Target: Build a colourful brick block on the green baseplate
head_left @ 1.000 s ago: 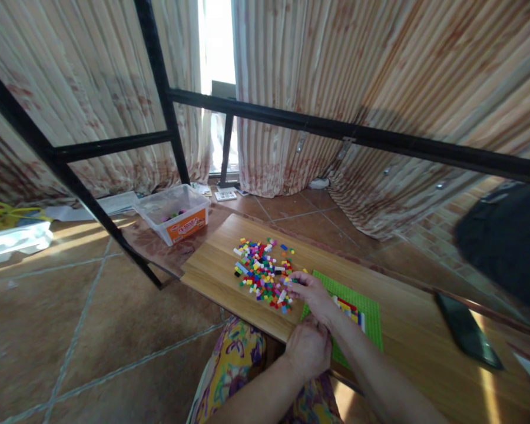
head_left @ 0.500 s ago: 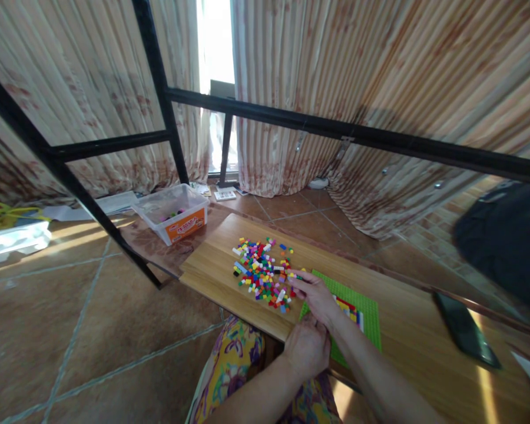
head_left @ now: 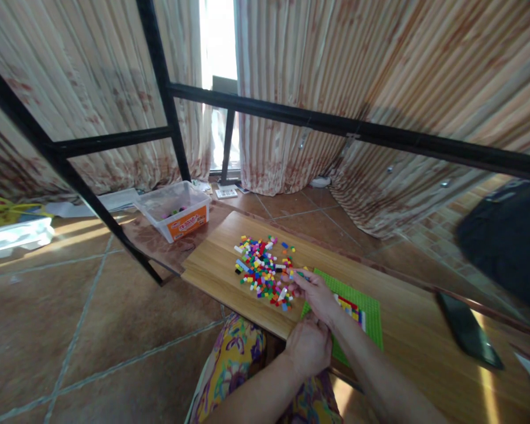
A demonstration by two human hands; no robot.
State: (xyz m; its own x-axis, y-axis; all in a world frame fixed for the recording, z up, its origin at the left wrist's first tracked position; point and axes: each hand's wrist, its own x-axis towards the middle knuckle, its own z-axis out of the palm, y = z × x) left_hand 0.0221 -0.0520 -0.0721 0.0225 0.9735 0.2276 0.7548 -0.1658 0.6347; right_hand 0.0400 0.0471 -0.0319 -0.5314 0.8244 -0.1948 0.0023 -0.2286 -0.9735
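Item: right hand (head_left: 314,292), since a second ago crept slightly deeper into brick pile (head_left: 265,272) edge; we see fingertips pinching small green brick (head_left: 299,274). Left hand (head_left: 308,345) unmoved, curled loosely at near edge of green baseplate (head_left: 367,312); grip unclear. Selection continuing.

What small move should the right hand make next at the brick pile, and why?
Probably pinch one brick and carry it to the green baseplate: the right hand has its fingertips at the edge of the brick pile, and the baseplate holds only a short row.
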